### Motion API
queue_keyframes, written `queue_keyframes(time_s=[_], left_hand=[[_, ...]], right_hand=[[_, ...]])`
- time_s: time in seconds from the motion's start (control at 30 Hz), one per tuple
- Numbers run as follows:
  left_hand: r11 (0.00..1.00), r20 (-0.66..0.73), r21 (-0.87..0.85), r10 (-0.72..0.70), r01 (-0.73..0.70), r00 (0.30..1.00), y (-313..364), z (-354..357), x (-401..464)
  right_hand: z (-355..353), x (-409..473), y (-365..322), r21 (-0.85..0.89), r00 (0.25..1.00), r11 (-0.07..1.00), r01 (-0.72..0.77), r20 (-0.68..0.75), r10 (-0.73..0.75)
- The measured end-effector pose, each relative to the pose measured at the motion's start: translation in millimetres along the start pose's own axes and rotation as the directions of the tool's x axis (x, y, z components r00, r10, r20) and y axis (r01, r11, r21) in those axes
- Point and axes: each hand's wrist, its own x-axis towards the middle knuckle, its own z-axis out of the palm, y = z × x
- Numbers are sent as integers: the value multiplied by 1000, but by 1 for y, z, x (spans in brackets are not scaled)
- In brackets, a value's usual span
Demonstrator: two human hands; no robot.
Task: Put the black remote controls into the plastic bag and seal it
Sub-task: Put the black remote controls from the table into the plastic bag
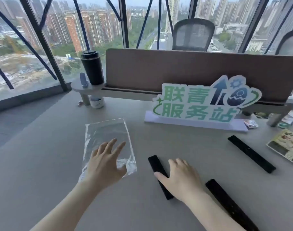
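Observation:
A clear plastic bag (107,135) lies flat on the grey table (42,172). My left hand (105,165) hovers over the bag's near end, fingers spread, holding nothing. Three black remote controls lie to the right. The nearest remote (155,164) runs under my right hand (182,179), whose fingers are spread over its near half; I cannot tell whether they touch it. A second remote (229,204) lies by my right forearm. The third remote (251,153) sits farther right, apart from both hands.
A green and white cut-out sign (204,104) stands behind the remotes. A black tumbler (92,69) rests on a small shelf before a brown divider (192,70). A white cup (97,101) sits below. A printed booklet (287,145) lies at the right edge.

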Motion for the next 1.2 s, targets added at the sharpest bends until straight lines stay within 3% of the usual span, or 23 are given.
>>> queue_keyframes(time_s=[0.17, 0.27, 0.37, 0.4, 0.5, 0.6, 0.7, 0.83, 0.9, 1.0, 1.07, 1.1, 1.2], left_hand=[[992, -8, 112, 65, -64, 998, -20, 34, -22], [991, -116, 97, 105, -94, 988, -34, 52, -32], [987, -174, 114, 130, -111, 976, -36, 54, -37], [986, -174, 110, 143, -125, 974, -31, 52, -39], [980, -189, 37, 199, -195, 962, -6, 45, -42], [969, -200, -51, 228, -242, 953, 29, 35, -42], [963, -187, -79, 238, -256, 953, 59, 25, -40], [934, -174, -255, 211, -251, 962, 89, 19, -41], [922, -203, -289, 205, -258, 958, 96, 19, -42], [915, -229, -313, 189, -256, 955, 97, 19, -43], [916, -233, -307, 189, -257, 954, 98, 21, -46], [917, -233, -308, 184, -252, 955, 100, 22, -48], [919, -230, -311, 176, -244, 957, 105, 25, -52]], right_hand=[[39, -16, 3, 21, 998, 999, -43, -51, 44], [49, -28, 4, 45, 994, 998, -40, -99, 44], [52, -42, 10, 220, 992, 975, -13, -116, 40], [51, -48, 12, 357, 995, 934, 5, -92, 29], [34, -65, 18, 736, 997, 677, -24, 67, -36], [18, -76, 17, 741, 967, 664, -101, 231, -110], [18, -71, 9, 704, 958, 690, -167, 283, -56], [24, -63, -7, 824, 966, 540, -172, 249, -72], [22, -63, -1, 841, 986, 519, -154, 168, 21], [18, -72, 36, 712, 954, 696, -91, -138, 266], [11, -83, 71, 474, 900, 860, -187, -268, 344], [8, -89, 88, 342, 886, 895, -287, -262, 384], [9, -103, 129, 39, 849, 851, -523, -69, 525]])
